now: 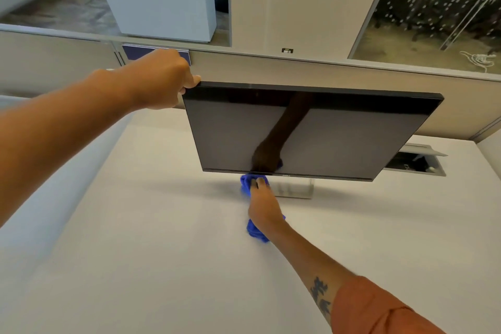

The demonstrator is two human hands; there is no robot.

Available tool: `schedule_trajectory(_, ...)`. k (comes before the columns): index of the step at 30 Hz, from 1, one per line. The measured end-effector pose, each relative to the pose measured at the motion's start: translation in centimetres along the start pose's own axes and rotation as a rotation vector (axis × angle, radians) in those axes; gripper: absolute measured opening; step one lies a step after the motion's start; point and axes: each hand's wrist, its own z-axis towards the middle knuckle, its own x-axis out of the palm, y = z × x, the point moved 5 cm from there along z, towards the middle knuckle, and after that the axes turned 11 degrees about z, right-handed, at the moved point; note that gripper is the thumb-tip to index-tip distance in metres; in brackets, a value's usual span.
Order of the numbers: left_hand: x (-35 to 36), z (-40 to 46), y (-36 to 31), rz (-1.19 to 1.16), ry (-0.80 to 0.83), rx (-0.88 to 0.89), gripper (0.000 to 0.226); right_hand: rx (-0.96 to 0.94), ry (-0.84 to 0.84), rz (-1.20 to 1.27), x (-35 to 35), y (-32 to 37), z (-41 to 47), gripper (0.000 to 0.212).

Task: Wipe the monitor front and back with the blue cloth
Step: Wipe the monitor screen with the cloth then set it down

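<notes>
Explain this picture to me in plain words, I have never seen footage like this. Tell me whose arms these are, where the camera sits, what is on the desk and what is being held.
There is no machine here. The arms belong to a person wearing a wide-angle camera on the head, so you look forward and down along them. The left hand grips the top left corner of a dark, switched-off monitor, which stands on its stand on a white desk. The right hand holds a bunched blue cloth at the monitor's bottom edge, near the middle. The dark shape on the screen is that arm's reflection. Behind the desk runs a low partition; at the desk's far right sits an open cable hatch.
</notes>
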Motion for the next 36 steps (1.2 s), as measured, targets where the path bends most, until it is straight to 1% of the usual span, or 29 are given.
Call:
schedule_trajectory(3, 0.2, -0.1, 0.1, -0.024, 0.002, -0.024, 0.035, -0.008, 0.016, -0.072, 0.7, 1.9, 1.7, 0.068)
schedule_trajectory(5, 0.4, -0.1, 0.2, -0.030, 0.012, -0.037, 0.035, -0.076, 0.036, -0.140, 0.8, 2.6, 2.7, 0.059)
schedule_trajectory(6, 0.4, -0.1, 0.2, -0.028, 0.012, -0.040, 0.032, -0.107, 0.023, -0.112, 0.5, 3.1, 3.1, 0.053)
schedule_trajectory(7, 0.4, -0.1, 0.3, -0.029, 0.007, -0.035, 0.029, -0.144, 0.068, -0.100, 0.5, 3.5, 3.3, 0.048)
schedule_trajectory(8, 0.4, 0.0, 0.3, -0.031, -0.001, -0.025, 0.027, -0.163, 0.198, -0.090, 0.7, 3.8, 3.3, 0.046)
schedule_trajectory(9, 0.4, 0.0, 0.3, -0.034, -0.005, -0.019, 0.024, -0.141, 0.346, -0.118, 1.1, 3.7, 3.5, 0.047)
schedule_trajectory(10, 0.5, 0.0, 0.3, -0.039, -0.004, -0.019, 0.023, -0.108, 0.338, -0.121, 1.0, 3.5, 3.3, 0.050)
schedule_trajectory(12, 0.6, -0.1, 0.4, -0.049, 0.003, -0.028, 0.025, -0.108, 0.140, -0.151, 0.1, 2.9, 2.3, 0.055)
schedule_trajectory(13, 0.6, -0.1, 0.4, -0.050, 0.008, -0.029, 0.027, -0.144, 0.111, -0.177, 0.1, 2.7, 1.7, 0.057)
schedule_trajectory(14, 0.6, -0.2, 0.4, -0.047, 0.013, -0.030, 0.029, -0.158, 0.126, -0.202, 0.3, 2.1, 0.5, 0.059)
schedule_trajectory(16, 0.6, -0.1, 0.4, -0.043, 0.010, -0.031, 0.032, -0.200, 0.093, -0.247, 0.4, 0.6, -0.3, 0.061)
schedule_trajectory(19, 0.8, -0.1, 0.5, -0.045, 0.004, -0.032, 0.034, -0.165, 0.061, -0.257, -1.2, -2.2, -1.0, 0.060)
schedule_trajectory(23, 0.8, -0.2, 0.5, -0.031, 0.000, -0.067, 0.033, -0.100, 0.030, -0.273, -3.2, -7.0, -3.1, 0.064)
schedule_trajectory(27, 0.8, -0.2, 0.5, -0.005, 0.011, -0.080, 0.034, 0.047, -0.018, -0.264, -6.4, -11.6, -3.5, 0.068)
schedule_trajectory(29, 0.7, -0.2, 0.5, -0.010, 0.017, -0.083, 0.035, 0.100, -0.012, -0.259, -7.1, -12.1, -3.5, 0.076)
schedule_trajectory(32, 0.6, -0.1, 0.3, -0.005, 0.020, -0.076, 0.038, 0.170, -0.014, -0.242, -6.0, -11.0, -4.1, 0.084)
schedule_trajectory(36, 0.5, -0.3, 0.2, -0.023, 0.018, -0.089, 0.038, 0.185, -0.051, -0.152, -3.5, -8.4, -4.5, 0.078)
